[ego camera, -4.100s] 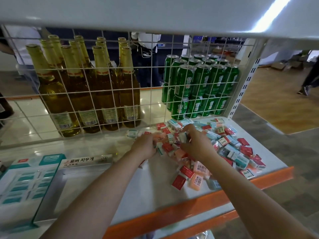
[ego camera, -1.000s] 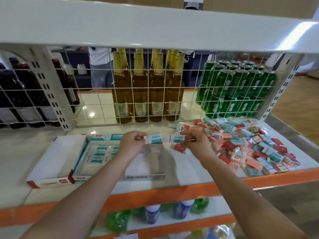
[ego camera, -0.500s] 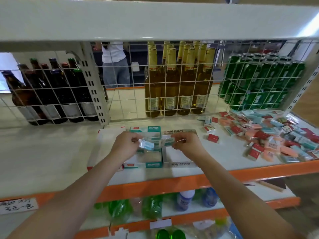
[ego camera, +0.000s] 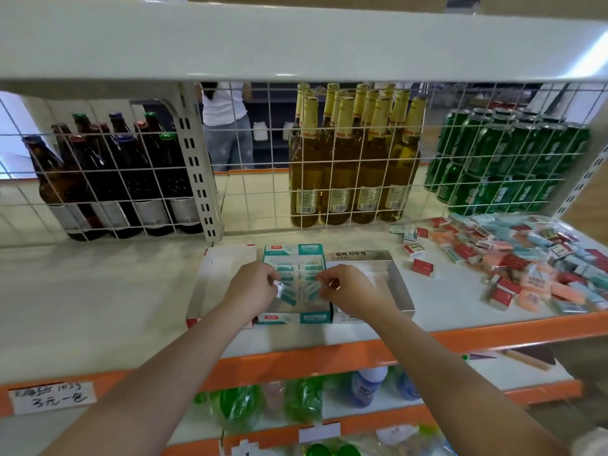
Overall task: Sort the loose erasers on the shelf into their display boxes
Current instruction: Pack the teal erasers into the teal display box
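The white shelf (ego camera: 98, 301) with its orange front lip runs out of view at both sides, and the beam above cuts off whatever stands higher. Behind the wire grid (ego camera: 362, 179), dark bottles (ego camera: 115, 179), amber bottles (ego camera: 352, 166) and green cans (ego camera: 506, 162) show only through the mesh. The heap of loose erasers (ego camera: 513, 258) — red, pink and teal — lies at the right, its far edge cropped. Three display boxes sit side by side at centre: a white one (ego camera: 223, 258) on the left, the teal box (ego camera: 294, 251) in the middle, a silver box (ego camera: 391, 274) on the right. Both forearms reach in over the lip and the hands cover much of the teal box's rows. The left hand (ego camera: 251, 287) pinches a small teal eraser (ego camera: 283, 291) over that box; the right hand (ego camera: 348, 291) is curled over another — its eraser (ego camera: 312, 289) is mostly hidden, so that grip is hard to read.
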